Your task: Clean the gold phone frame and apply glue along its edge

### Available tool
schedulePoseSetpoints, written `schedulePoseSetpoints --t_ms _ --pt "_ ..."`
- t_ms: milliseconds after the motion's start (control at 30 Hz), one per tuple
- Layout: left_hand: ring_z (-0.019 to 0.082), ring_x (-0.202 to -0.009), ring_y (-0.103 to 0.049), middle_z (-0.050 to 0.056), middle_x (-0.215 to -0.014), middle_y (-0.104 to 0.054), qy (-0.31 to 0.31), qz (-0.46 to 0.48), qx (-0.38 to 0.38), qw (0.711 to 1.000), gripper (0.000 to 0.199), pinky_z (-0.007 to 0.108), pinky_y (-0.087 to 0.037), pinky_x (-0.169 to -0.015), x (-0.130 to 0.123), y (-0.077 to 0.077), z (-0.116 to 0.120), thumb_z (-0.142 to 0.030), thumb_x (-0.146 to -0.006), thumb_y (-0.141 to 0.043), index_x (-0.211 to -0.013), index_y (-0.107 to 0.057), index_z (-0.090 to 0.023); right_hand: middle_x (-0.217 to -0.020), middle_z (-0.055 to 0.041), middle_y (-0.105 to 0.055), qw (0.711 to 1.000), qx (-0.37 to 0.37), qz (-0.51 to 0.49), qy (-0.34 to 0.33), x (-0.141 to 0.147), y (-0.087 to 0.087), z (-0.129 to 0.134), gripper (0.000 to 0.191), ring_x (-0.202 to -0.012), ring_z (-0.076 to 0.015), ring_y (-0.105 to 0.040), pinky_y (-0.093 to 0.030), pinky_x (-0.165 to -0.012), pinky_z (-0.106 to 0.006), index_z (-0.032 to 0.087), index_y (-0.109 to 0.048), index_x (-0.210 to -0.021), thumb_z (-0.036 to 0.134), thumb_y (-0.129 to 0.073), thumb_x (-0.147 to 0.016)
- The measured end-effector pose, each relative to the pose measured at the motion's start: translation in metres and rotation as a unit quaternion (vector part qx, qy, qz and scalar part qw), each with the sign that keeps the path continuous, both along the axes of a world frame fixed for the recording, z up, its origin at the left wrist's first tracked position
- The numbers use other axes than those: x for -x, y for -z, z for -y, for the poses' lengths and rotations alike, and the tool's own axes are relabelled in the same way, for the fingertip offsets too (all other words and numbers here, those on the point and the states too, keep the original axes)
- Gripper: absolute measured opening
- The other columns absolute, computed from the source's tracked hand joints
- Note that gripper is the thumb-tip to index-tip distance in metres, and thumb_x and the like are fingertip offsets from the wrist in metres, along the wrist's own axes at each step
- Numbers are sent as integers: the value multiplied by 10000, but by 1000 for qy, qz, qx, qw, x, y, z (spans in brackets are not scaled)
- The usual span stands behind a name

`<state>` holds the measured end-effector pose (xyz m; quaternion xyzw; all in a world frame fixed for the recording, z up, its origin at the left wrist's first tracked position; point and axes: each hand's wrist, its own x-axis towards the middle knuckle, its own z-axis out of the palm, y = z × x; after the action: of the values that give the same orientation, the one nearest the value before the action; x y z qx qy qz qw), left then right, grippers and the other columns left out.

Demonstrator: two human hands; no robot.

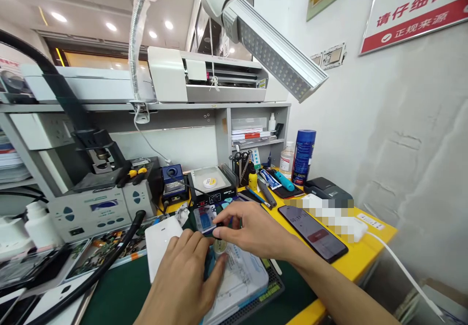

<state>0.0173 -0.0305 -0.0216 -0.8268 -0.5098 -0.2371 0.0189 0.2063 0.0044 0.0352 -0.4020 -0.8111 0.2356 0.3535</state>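
My left hand [185, 266] is closed around a small round clear-sided jar [220, 248], its thumb and forefinger on either side. The jar stands over a white and light-blue box [248, 278]. Directly above the jar, the fingertips of my right hand [248, 227] pinch a small dark piece [218, 231]. Most of that piece is hidden by the fingers, so whether it is a cap or a tool end cannot be made out. A flat white panel [161, 232] lies to the left of my left hand.
A phone [312, 232] lies on the yellow tabletop [380, 230] at right. Behind my hands stand a hot plate [212, 188], a blue soldering station [173, 181] and a yellow bottle [252, 176]. A black hose [120, 252] crosses the left side. A lamp [274, 47] hangs overhead.
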Motion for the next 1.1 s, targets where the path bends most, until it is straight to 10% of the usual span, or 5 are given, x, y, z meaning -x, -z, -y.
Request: schedulePoseSetpoints --t_ms 500,833,1100 --pt "284 -913 -625 69 -943 -702 -73 60 -105 990 281 430 -504 -796 53 -27 -7 -378 -956 -474 -1036 -693 -223 -858 -4 -728 1000 -16 -10 -3 -1 0 0 134 -750 -149 -637 -445 -637 -254 219 -791 -927 325 -717 -894" --pt "252 -1194 -630 24 -1298 -687 -42 -92 -117 988 535 416 -510 -1002 128 -2 3 -86 -844 -384 -1270 -635 -293 -890 -1 -740 999 -27 -22 -10 -4 -4 4 120 -777 -146 -636 -461 -675 -261 203 -778 -943 290 -707 -899" --pt "298 -1135 -704 8 -1324 -729 29 -288 -254 923 565 439 -512 -934 126 -1 6 -171 -832 -563 -1383 -607 -286 -895 -9 -748 999 -36 -33 -12 -5 -7 6 112 -793 -153 -654 -465 -688 -258 197 -779 -946 268 -715 -887"
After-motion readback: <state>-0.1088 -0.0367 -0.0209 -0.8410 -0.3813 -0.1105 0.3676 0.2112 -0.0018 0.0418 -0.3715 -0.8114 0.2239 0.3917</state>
